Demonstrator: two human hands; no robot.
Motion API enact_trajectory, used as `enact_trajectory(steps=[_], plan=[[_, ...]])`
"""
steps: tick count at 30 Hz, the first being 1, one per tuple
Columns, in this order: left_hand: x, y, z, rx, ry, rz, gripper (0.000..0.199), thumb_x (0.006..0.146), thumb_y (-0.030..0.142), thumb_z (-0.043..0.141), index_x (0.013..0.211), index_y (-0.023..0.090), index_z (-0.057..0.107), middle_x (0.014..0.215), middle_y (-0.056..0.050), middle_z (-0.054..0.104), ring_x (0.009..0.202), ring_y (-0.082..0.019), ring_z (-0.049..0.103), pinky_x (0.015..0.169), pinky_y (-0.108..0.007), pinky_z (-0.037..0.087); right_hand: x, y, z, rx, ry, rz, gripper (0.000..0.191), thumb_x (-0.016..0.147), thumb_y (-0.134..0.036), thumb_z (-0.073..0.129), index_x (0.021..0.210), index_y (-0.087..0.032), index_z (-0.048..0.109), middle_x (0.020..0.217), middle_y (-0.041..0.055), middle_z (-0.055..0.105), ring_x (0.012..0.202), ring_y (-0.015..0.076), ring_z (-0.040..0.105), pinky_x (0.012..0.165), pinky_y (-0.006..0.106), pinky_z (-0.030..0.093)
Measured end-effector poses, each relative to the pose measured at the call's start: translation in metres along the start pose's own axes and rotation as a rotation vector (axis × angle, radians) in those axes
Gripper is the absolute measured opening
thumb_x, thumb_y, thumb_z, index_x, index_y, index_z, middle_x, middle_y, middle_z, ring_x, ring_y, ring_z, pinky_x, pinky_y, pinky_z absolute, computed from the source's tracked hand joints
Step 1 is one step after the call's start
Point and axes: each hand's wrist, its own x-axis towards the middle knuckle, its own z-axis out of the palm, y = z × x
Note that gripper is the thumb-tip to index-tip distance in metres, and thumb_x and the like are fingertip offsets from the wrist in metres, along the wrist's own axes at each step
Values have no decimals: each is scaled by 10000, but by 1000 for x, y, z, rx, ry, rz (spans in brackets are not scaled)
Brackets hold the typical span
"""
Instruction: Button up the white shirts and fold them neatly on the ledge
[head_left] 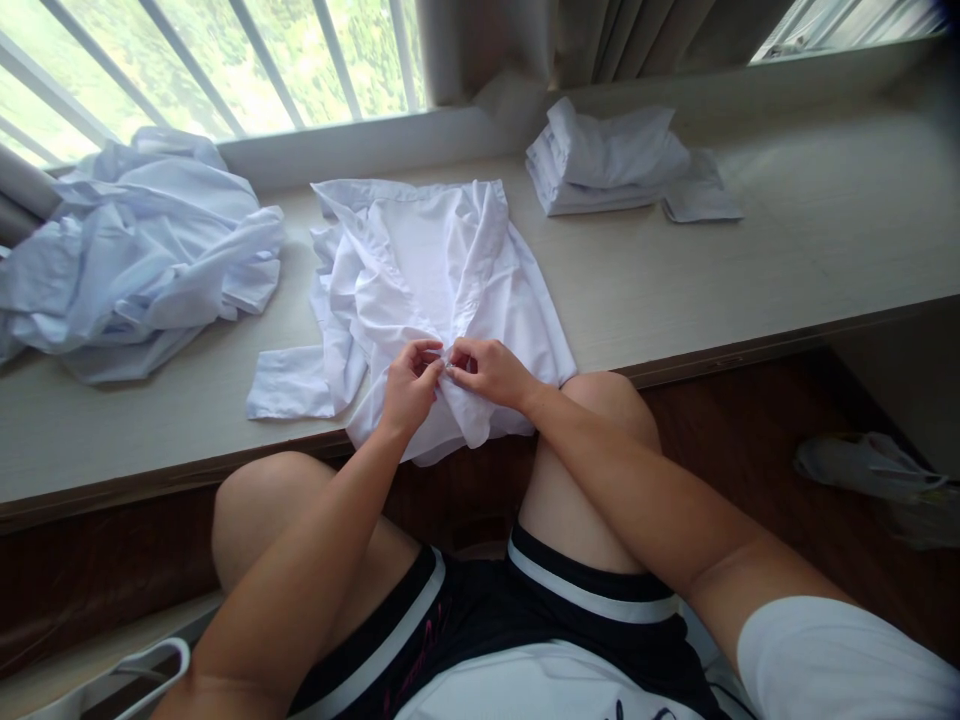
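Note:
A white shirt [487, 270] lies spread on the long light-coloured counter, its collar toward the window and its lower hem hanging over the front edge. My left hand [412, 382] pinches one front edge of the shirt near the middle of the opening. Close beside it, my right hand [484, 368] pinches the other front edge, the fingertips of both hands nearly touching. Any button between the fingers is too small to make out. Above the hands the shirt front gapes open in a V. One cuffed sleeve [291, 383] sticks out to the left on the counter.
A loose heap of white clothes [150, 250] lies at the left by the barred window [225, 60]. At the back right sits a stack of folded white clothes [607, 160]. The counter [810, 230] extends right. A plastic bag [870, 465] rests on the floor.

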Motion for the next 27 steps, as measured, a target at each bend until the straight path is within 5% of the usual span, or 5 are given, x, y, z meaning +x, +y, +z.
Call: enact_trajectory(steps=[27], plan=[[-8,4,-15,-197,-131,-91,387,771,361,788,1070,176,626,690,45,584,501,-85,534,454,-220,476,-9,2,12,51,32,-52,172,921,-370,628,945,-202,660,864,2,702,729,145,579,735,259,437]])
